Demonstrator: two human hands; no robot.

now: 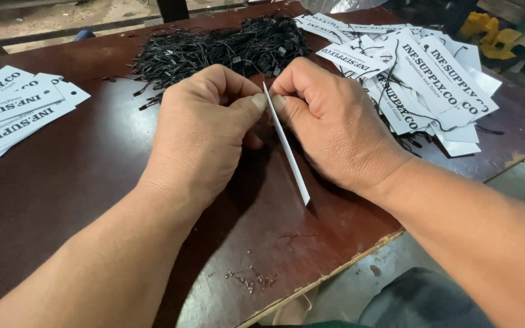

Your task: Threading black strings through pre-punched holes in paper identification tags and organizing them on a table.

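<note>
My left hand [205, 130] and my right hand [335, 124] meet over the dark brown table [62, 188]. Both pinch the top end of one white paper tag [288, 149], which I see edge-on, slanting down toward me. The thumbs face each other across the tag's upper tip. Just behind my hands lies a heap of thin black string fasteners [226, 45]. Whether a string is in my fingers is hidden.
A fanned stack of white printed tags [13, 112] lies at the left. A loose pile of tags with black strings [420, 79] lies at the right rear. The table's chipped front edge [335, 273] runs diagonally near me. Yellow objects [493, 36] sit beyond the table.
</note>
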